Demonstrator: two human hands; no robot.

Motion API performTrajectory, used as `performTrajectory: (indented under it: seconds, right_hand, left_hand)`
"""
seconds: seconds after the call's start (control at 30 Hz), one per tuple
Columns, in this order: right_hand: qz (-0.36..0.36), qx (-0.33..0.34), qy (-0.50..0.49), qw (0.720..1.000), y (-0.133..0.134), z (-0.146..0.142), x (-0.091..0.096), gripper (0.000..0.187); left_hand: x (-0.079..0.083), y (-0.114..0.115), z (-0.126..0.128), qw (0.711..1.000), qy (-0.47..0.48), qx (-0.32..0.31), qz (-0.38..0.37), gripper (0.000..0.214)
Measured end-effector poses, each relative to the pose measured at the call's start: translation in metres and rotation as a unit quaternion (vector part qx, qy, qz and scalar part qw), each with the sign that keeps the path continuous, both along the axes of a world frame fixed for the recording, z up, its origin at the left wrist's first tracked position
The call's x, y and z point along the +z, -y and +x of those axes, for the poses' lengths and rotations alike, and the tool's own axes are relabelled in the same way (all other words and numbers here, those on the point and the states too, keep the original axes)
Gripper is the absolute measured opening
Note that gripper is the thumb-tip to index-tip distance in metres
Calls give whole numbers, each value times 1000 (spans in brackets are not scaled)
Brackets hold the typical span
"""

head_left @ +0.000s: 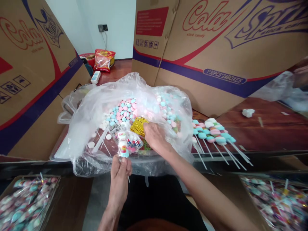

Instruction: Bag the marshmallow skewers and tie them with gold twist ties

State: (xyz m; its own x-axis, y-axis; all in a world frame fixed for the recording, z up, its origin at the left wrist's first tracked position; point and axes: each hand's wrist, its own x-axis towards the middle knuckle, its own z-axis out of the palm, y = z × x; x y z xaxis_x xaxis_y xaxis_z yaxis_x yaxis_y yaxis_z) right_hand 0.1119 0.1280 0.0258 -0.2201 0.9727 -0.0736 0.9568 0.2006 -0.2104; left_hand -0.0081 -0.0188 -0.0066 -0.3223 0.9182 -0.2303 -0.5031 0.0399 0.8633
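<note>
My left hand is closed around the stick and lower end of a marshmallow lollipop, held upright in a printed clear wrapper. The fingers of my right hand pinch at the right end of a bundle of gold twist ties; how many they grip is hidden. Printed clear wrappers lie between the two hands. Behind them, pink, blue and white marshmallows are heaped inside a large clear plastic sheet.
Unwrapped marshmallow lollipops lie at the table's right edge, sticks pointing towards me. Cardboard boxes stand behind and at the left. Wrapped lollipops fill a left box and a right box below. Part of another person's hand shows at far right.
</note>
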Motion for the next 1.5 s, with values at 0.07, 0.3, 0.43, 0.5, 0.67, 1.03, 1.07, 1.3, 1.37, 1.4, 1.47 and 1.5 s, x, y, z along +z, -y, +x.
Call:
performTrajectory:
  seconds: [0.07, 0.3, 0.43, 0.5, 0.67, 1.03, 1.07, 1.3, 1.37, 1.4, 1.47, 1.5]
  right_hand:
    - [-1, 0, 0, 1000, 0, 4, -2, 30]
    - [11, 0, -27, 1000, -1, 15, -1, 29]
    - [30, 5, -59, 998, -2, 17, -4, 27]
    - [46, 6, -80, 996, -3, 18, -5, 27]
    - [104, 10, -165, 981, 7, 27, -1, 27]
    - [-80, 8, -579, 811, 98, 11, -23, 16]
    - [-76, 6, -579, 812, 99, 11, -24, 17]
    - [-15, 72, -502, 862, 94, 17, -17, 21]
    - [5, 82, -471, 878, 94, 16, -18, 20]
    - [12, 89, -457, 885, 94, 16, -19, 19]
    - [14, 108, -433, 895, 92, 16, -19, 17]
    - [11, 121, -425, 897, 91, 17, -19, 17]
  left_hand:
    - [-1, -3, 1, 1000, 17, 3, 4, 41]
    - [-5, -14, 1, 999, 45, 9, -8, 37]
    - [-4, -17, 5, 998, 52, 12, -21, 38]
    - [-3, -18, 7, 999, 46, 18, -22, 38]
    - [-3, -23, 11, 998, -5, 62, -5, 35]
    - [0, -24, 22, 1000, 2, 9, 26, 25]
    - [2, -24, 23, 1000, 9, 8, 26, 26]
    - [6, -24, 21, 998, -17, -8, 53, 29]
    - [4, -25, 20, 999, -17, 1, 48, 30]
    - [3, -25, 20, 999, -11, 10, 44, 31]
    - [3, -27, 17, 999, 6, 27, 37, 32]
    - [3, -27, 14, 999, 12, 37, 34, 33]
